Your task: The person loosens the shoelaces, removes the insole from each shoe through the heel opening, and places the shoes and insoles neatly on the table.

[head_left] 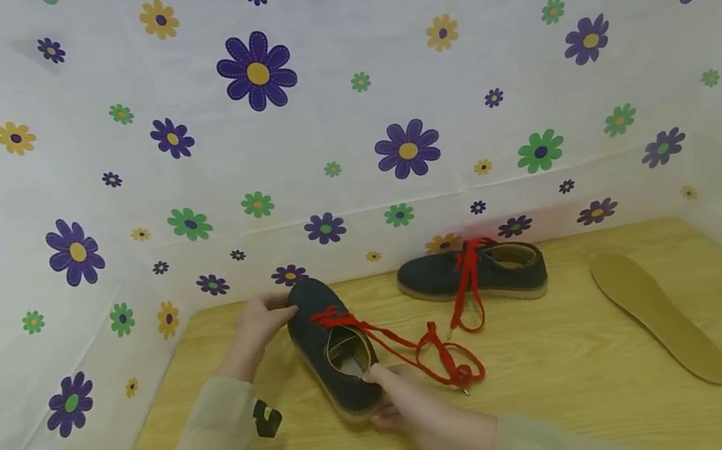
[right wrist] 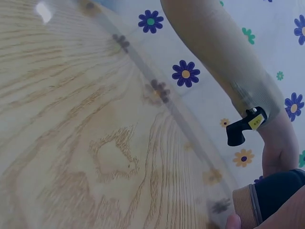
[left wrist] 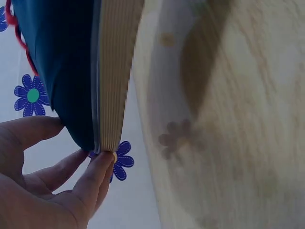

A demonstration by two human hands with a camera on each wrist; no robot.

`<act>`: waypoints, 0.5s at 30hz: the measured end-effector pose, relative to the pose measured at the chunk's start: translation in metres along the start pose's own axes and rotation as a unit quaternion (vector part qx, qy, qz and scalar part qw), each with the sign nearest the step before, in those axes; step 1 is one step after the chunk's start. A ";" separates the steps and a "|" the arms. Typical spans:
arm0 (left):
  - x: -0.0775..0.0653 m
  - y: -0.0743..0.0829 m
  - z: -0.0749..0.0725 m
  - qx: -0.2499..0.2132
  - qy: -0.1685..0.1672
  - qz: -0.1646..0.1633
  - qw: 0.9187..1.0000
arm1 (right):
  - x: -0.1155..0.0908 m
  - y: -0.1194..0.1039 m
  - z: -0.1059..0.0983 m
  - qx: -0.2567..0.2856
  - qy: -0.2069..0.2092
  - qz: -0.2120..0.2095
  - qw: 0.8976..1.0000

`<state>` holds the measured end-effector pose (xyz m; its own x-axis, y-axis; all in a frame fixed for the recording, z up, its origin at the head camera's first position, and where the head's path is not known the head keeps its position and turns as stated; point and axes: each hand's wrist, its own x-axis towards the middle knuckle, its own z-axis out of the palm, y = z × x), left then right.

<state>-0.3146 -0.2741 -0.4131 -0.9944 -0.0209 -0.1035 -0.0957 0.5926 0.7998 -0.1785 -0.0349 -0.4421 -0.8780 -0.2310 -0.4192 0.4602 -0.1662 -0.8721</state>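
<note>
A dark blue lace-up shoe point(head_left: 313, 336) is held between both hands above the wooden table, its opening facing up and its toe pointing away. At the toe, my left hand point(head_left: 258, 331) pinches upper and sole between thumb and fingers; the left wrist view shows the ribbed tan sole point(left wrist: 116, 71) edge-on. My right hand point(head_left: 421, 410) grips the heel, thumb at the collar and fingers beneath. Red laces point(head_left: 417, 343) trail from this shoe to the right onto the table. The right wrist view catches only a part of the shoe point(right wrist: 276, 193) at its lower right corner.
A matching shoe point(head_left: 427, 277) with loose red laces point(head_left: 473, 278) lies at the back of the wooden table point(head_left: 545, 385). A tan insole point(head_left: 659, 318) lies flat on the right. Flower-patterned white cloth point(head_left: 343, 116) encloses the back and sides.
</note>
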 end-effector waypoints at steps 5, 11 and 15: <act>0.001 -0.011 0.005 0.008 -0.011 -0.002 1.000 | 0.007 0.002 0.013 0.006 0.010 0.005 1.000; -0.001 -0.022 0.010 0.001 -0.025 -0.025 0.999 | 0.011 0.002 0.021 -0.025 0.022 0.008 0.999; -0.004 -0.027 0.010 0.006 -0.036 -0.029 0.999 | 0.017 -0.003 0.022 -0.102 0.003 0.030 0.994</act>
<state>-0.3078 -0.2820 -0.4407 -0.9813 0.0025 -0.1926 -0.1524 0.6015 0.7842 -0.1917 -0.0595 -0.4406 -0.8512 -0.2280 -0.4728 0.4755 0.0465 -0.8785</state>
